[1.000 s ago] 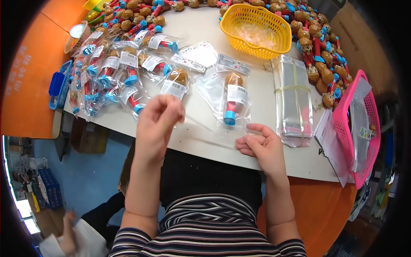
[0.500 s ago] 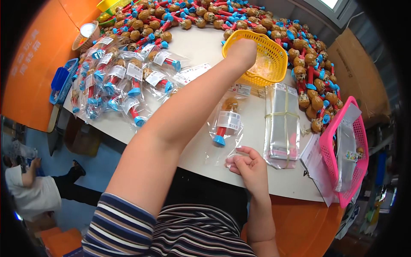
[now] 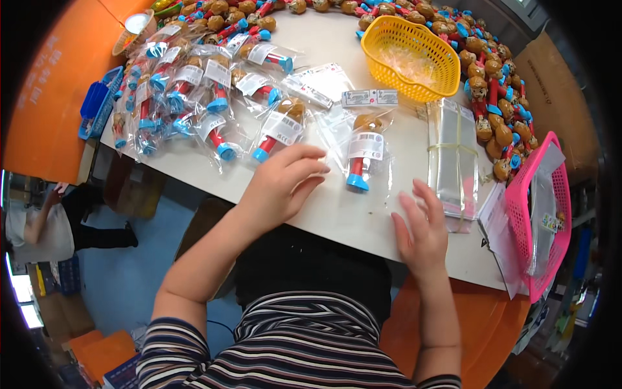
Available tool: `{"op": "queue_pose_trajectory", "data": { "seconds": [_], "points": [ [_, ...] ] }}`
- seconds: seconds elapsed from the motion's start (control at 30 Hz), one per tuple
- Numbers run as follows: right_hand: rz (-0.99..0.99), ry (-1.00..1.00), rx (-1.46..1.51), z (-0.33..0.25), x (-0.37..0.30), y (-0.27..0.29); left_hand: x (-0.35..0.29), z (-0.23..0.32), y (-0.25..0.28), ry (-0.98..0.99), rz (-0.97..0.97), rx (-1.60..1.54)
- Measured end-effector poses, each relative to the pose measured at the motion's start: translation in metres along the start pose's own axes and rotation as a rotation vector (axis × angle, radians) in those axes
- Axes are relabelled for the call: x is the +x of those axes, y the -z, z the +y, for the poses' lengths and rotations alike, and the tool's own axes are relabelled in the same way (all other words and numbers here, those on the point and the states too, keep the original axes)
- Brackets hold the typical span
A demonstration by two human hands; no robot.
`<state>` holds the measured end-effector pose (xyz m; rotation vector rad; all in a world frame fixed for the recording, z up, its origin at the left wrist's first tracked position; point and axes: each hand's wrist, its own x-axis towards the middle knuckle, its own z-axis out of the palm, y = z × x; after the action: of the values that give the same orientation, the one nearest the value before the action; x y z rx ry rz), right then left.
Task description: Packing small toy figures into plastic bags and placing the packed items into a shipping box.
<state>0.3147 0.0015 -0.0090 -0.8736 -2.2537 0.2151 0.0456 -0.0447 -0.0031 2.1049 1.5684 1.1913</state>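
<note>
In the middle of the table lies a toy (image 3: 368, 152) with a brown round head, red stem and blue foot, in a clear bag with a white label. A printed card (image 3: 369, 98) is at the bag's upper end. To the left of this bag, my left hand (image 3: 285, 183) hovers with its fingers apart, empty as far as I see. Just beyond it rests another bagged toy (image 3: 280, 133), beside a pile of bagged toys (image 3: 210, 81). My right hand (image 3: 421, 227) is open near the table's front edge, below a banded stack of clear bags (image 3: 451, 155).
A yellow basket (image 3: 411, 58) with small clear pieces stands beyond the middle. Loose toys (image 3: 495, 110) heap along the far and right edges. A pink basket (image 3: 538, 217) leans at the right edge; a blue basket (image 3: 103, 104) hangs at the left. A person (image 3: 45, 227) is at far left.
My left hand has come back from the yellow basket to the near side of the table. My right hand has drawn off the bag's lower edge. The view has shifted slightly.
</note>
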Motion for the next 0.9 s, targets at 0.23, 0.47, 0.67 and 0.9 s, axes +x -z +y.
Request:
{"op": "queue_pose_trajectory", "data": {
  "seconds": [0.23, 0.47, 0.67, 0.9],
  "points": [
    [-0.236, 0.466, -0.027, 0.006, 0.024, -0.017, -0.054, -0.007, -0.017, 0.074, 0.135, -0.011],
    [-0.181, 0.247, 0.128, -0.014, 0.001, -0.031, -0.044, -0.003, -0.011, 0.146, 0.108, -0.199],
    [-0.158, 0.188, 0.123, -0.008, 0.006, -0.016, 0.031, 0.008, -0.013, 0.343, 0.371, -0.838],
    [-0.034, 0.133, 0.148, 0.003, 0.004, -0.011, 0.221, 0.016, -0.035, 0.030, 0.543, -0.920]
  ]
}}
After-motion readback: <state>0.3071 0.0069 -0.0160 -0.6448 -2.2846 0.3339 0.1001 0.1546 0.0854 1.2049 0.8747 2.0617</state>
